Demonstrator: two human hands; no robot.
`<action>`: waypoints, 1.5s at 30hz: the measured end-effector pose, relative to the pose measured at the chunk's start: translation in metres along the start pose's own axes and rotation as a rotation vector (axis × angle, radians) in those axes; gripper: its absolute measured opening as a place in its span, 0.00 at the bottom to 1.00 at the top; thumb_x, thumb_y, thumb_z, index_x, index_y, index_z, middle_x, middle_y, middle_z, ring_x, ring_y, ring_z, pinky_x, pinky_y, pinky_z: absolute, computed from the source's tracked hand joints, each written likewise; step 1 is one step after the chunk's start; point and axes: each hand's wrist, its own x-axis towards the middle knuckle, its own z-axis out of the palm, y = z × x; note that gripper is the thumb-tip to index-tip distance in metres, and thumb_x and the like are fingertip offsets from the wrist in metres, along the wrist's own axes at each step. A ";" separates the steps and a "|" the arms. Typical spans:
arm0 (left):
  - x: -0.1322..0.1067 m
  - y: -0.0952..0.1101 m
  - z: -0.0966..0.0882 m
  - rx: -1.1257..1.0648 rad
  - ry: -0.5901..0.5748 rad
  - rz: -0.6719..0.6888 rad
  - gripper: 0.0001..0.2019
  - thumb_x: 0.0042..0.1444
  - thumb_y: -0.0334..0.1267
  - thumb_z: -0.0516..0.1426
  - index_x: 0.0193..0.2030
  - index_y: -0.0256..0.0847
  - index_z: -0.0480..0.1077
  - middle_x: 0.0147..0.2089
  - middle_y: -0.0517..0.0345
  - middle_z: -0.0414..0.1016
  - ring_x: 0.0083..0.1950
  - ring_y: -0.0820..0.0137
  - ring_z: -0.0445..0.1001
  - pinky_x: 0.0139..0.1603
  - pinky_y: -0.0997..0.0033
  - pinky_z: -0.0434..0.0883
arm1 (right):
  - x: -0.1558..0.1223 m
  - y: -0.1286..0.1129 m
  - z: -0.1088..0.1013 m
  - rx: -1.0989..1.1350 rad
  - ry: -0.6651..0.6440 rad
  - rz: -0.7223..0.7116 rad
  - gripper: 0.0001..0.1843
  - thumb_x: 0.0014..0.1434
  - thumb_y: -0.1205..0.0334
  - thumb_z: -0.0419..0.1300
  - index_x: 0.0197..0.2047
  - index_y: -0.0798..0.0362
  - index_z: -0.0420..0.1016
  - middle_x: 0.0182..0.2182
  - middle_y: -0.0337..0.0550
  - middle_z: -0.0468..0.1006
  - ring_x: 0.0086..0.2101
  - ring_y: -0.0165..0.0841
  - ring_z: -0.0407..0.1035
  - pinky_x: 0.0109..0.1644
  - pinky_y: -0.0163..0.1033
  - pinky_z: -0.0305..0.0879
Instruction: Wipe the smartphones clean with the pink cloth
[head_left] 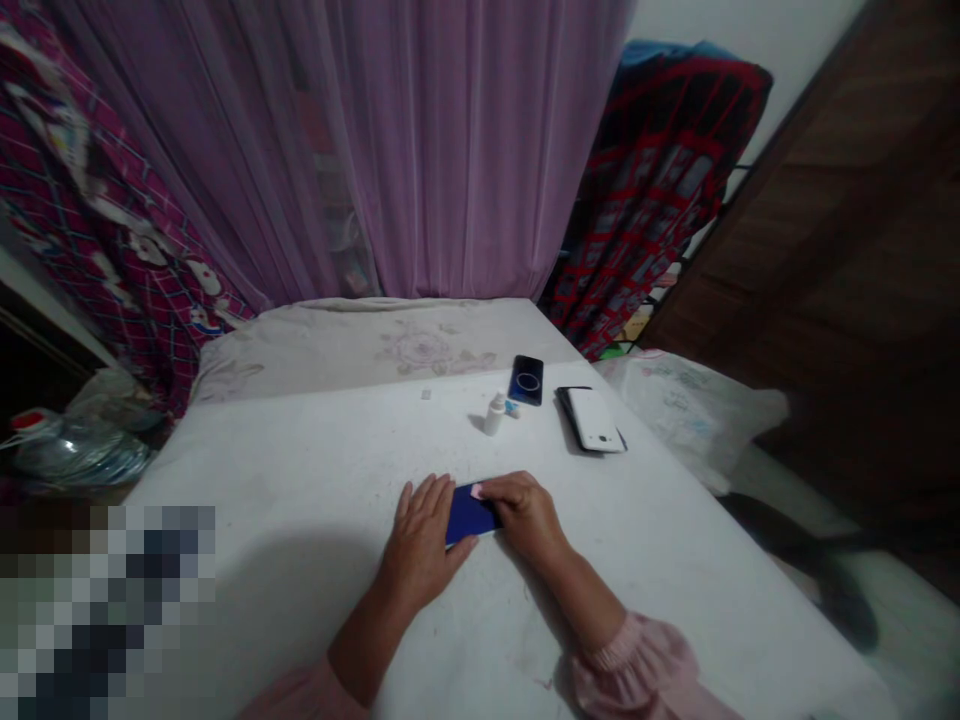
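Note:
A flat blue phone (471,517) lies on the white cloth in front of me. My left hand (421,545) holds its left end, fingers along the far side and thumb at the near edge. With closed fingers, my right hand (531,515) pinches a small pink piece (477,491), cloth or sponge I cannot tell, against the phone's surface. The right end of the phone is hidden under that hand. Beyond the hands stands a small white bottle (494,415) beside a small blue-and-white item (512,408).
A dark phone (527,381) with a ring on it lies farther back. White and dark phones or covers (592,420) are stacked on the right. A tiny square (426,395) sits on the table (300,450). A plastic bag (682,400) is at the right edge; purple curtains (465,150) hang behind.

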 end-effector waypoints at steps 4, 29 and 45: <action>-0.002 -0.001 0.003 0.001 0.038 0.020 0.32 0.62 0.52 0.53 0.67 0.34 0.57 0.66 0.41 0.66 0.69 0.51 0.61 0.69 0.42 0.54 | -0.025 -0.009 -0.012 0.034 -0.040 0.013 0.16 0.55 0.72 0.56 0.35 0.44 0.84 0.34 0.40 0.84 0.37 0.33 0.77 0.45 0.40 0.72; -0.004 -0.010 0.007 0.019 0.113 0.088 0.33 0.63 0.51 0.52 0.69 0.35 0.54 0.65 0.40 0.68 0.66 0.52 0.65 0.67 0.44 0.58 | 0.036 0.056 -0.097 -0.454 -0.026 0.637 0.20 0.63 0.58 0.56 0.56 0.52 0.76 0.43 0.47 0.83 0.44 0.40 0.77 0.45 0.39 0.70; -0.004 -0.011 0.007 0.003 0.112 0.075 0.33 0.62 0.50 0.53 0.70 0.36 0.53 0.65 0.41 0.68 0.66 0.51 0.65 0.67 0.43 0.58 | 0.071 0.070 -0.078 0.215 0.039 0.880 0.40 0.61 0.62 0.57 0.72 0.56 0.46 0.32 0.42 0.83 0.22 0.30 0.73 0.20 0.31 0.65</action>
